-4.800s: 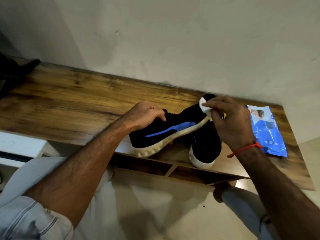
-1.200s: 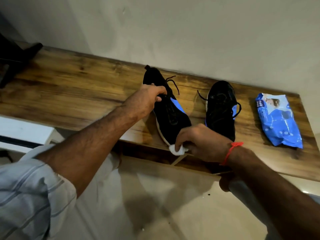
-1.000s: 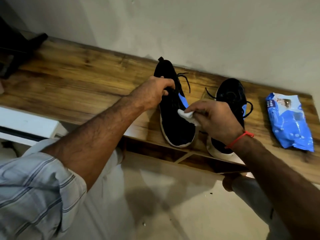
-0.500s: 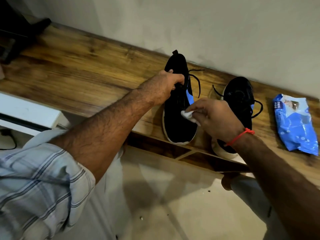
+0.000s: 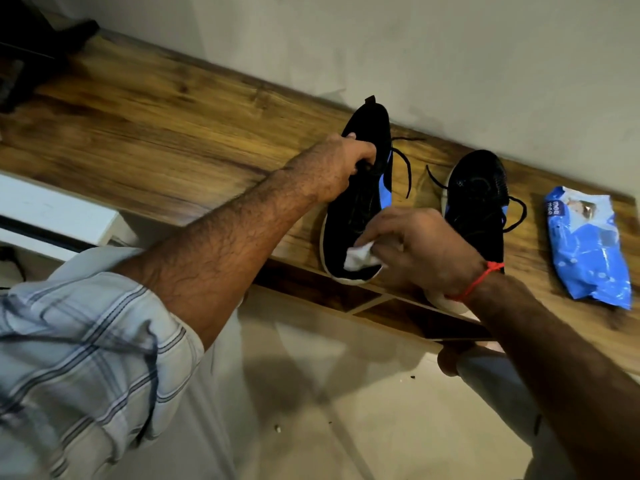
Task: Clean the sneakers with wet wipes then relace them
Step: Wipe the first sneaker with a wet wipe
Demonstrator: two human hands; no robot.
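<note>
Wiping down the toe of the left sneaker (image 5: 356, 199) on the wooden worktop (image 5: 156, 143), cleaning stage, laces still loose.

Left hand (image 5: 329, 168) has its grip curled around the collar, which looks like the stiffest place to hold; the knit upper seems soft and light. Right hand (image 5: 419, 247) pinches a limp wet wipe (image 5: 360, 258) against the toe. Second sneaker (image 5: 478, 202) sits at 3 o'clock of it, wipes pack (image 5: 588, 247) further that way.

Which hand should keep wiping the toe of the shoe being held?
Probably the right hand: it pinches the wipe on the left sneaker toe. The left hand grips that sneaker's collar, steadying it.
</note>
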